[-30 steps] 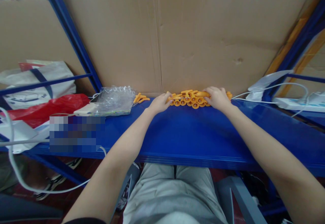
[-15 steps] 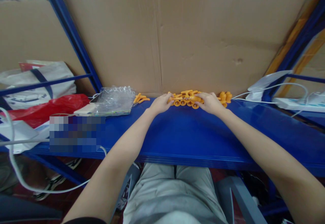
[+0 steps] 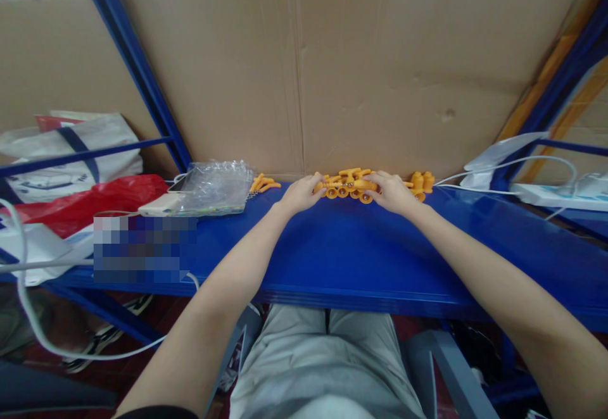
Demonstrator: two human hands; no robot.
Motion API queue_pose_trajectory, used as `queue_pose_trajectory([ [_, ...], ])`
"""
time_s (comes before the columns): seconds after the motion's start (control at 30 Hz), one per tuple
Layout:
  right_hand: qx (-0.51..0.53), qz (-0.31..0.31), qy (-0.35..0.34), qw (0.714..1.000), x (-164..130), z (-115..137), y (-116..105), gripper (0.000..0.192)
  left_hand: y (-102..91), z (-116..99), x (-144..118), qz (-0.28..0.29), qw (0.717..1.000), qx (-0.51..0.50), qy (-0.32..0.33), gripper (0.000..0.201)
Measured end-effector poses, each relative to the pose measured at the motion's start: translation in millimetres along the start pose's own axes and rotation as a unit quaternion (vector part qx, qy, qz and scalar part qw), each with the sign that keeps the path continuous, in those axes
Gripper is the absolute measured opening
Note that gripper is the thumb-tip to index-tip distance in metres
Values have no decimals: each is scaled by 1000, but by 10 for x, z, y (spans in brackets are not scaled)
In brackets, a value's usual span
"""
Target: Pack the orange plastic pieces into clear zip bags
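At the back of the blue shelf, several orange plastic pieces (image 3: 342, 192) lie in a row between my hands, some with round, cup-like ends facing me. My left hand (image 3: 300, 195) is at the row's left end, its thumb and fingers closed on an orange piece (image 3: 320, 185). On the other side, my right hand (image 3: 393, 192) has its fingers curled over another orange piece (image 3: 367, 185). Small shiny bits show among the pieces, too small to name. The fingers partly hide both held pieces. More orange pieces (image 3: 420, 182) stand just right of my right hand.
Left of my hands lie thin orange pieces (image 3: 264, 183) and a clear plastic bag (image 3: 216, 188). A red plastic bag (image 3: 128, 194) and a white cable (image 3: 35, 337) are farther left. Behind the blue shelf (image 3: 351, 254) rises a cardboard wall (image 3: 304, 77). A white power strip (image 3: 565, 196) lies right.
The orange piece at my right fingers has shifted very slightly. Both hands stay in nearly the same place.
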State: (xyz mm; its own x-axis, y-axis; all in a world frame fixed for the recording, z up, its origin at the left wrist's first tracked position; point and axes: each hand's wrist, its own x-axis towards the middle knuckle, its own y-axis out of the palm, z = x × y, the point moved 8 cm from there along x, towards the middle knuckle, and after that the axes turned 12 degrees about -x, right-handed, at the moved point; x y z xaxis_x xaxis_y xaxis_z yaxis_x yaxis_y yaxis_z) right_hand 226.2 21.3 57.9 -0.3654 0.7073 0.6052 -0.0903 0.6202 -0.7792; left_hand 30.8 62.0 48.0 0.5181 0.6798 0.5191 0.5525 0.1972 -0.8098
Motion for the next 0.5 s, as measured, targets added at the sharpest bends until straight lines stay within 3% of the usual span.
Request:
queue_pose_trajectory([
  [0.23,43,-14,-38,998,-6,174,1,39,12,-178,-4,-7,999,-20,28,25],
  [0.5,131,-21,-34,991,23,104,20,44,-27,-161,-12,-19,999,-31,9,25],
])
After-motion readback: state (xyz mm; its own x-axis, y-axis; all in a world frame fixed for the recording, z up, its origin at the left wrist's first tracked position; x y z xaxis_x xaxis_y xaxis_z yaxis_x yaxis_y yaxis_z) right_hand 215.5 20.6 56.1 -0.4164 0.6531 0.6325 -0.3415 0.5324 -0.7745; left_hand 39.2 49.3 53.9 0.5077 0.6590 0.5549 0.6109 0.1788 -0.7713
